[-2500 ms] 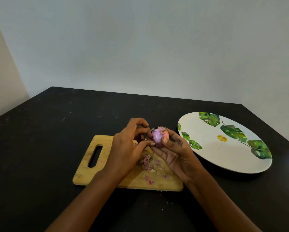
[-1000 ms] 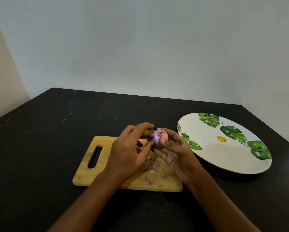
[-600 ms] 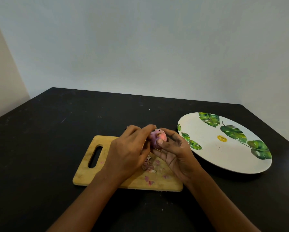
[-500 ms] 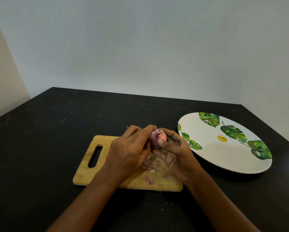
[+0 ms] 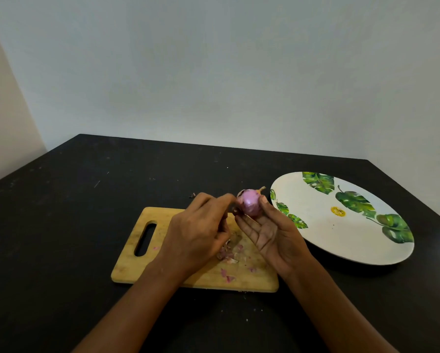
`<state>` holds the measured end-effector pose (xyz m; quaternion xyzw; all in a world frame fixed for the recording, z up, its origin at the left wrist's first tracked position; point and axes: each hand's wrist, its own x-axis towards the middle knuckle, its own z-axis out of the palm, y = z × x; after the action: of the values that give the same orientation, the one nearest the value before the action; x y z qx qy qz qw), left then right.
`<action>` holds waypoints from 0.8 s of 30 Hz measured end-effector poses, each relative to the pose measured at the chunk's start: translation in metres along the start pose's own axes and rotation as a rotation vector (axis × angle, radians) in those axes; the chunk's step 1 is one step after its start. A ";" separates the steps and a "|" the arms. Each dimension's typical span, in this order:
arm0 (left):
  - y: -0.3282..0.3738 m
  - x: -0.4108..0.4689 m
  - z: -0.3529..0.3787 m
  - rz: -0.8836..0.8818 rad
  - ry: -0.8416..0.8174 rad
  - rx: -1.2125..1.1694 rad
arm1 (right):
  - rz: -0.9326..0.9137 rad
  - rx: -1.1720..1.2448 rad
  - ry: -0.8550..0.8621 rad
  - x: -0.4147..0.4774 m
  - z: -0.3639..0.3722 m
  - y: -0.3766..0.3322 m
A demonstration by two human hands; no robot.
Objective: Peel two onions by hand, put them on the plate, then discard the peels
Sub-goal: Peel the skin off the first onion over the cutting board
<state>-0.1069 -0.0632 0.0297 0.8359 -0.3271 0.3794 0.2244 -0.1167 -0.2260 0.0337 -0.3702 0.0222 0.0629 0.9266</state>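
Onion: The small purple-red onion (image 5: 249, 205) is held in the air over the far right corner of the board, just beside the plate's near-left rim. Glossy flesh shows on most of the side I can see, with a dry stalk tip and a flap of skin at the top.
Right hand: The right hand (image 5: 272, 235) lies palm up. Its fingers (image 5: 247, 223) are under the onion and the thumb is against its right side, grasping it.
Left hand: The left hand (image 5: 201, 230) is curled, its tips at the onion's left side. It looks to be nipping the loose skin, though the tips are blurred.
Peels: Small pinkish peel scraps (image 5: 228, 254) lie scattered mid-board, below the hands.
Board: The pale wooden chopping board with a slot handle (image 5: 127, 266) lies flat on the black desk (image 5: 61, 238).
Plate: The round white plate with green leaf prints (image 5: 321, 233) sits on the desk to the right of the board. I see no onion on it.
Done, as I judge it: Most of this onion's skin is off.
Left to do: The last bits near the stalk need stripping and this onion needs plating. A second onion, nowhere in sight, needs peeling and plating. Then the scraps go out.
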 end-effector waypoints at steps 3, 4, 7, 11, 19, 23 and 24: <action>-0.004 -0.002 0.004 0.010 -0.019 0.056 | 0.017 -0.021 0.048 0.001 0.000 0.000; -0.005 -0.002 0.005 -0.015 -0.028 0.058 | 0.021 -0.028 0.061 0.002 0.000 0.001; -0.005 -0.002 0.005 -0.093 -0.037 0.035 | 0.026 -0.054 0.091 0.003 -0.001 0.001; -0.001 -0.001 0.001 -0.222 0.018 -0.064 | 0.021 -0.112 0.070 0.002 -0.002 0.001; 0.019 0.007 -0.004 -0.595 0.137 -0.563 | -0.005 -0.115 -0.026 0.006 -0.006 0.003; 0.021 0.008 -0.004 -0.686 0.155 -0.592 | -0.024 -0.114 -0.067 0.007 -0.008 0.004; 0.020 0.008 -0.004 -0.704 0.166 -0.592 | -0.030 -0.114 -0.077 0.007 -0.009 0.004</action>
<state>-0.1194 -0.0776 0.0405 0.7628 -0.0989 0.2359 0.5938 -0.1100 -0.2280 0.0237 -0.4198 -0.0228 0.0642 0.9050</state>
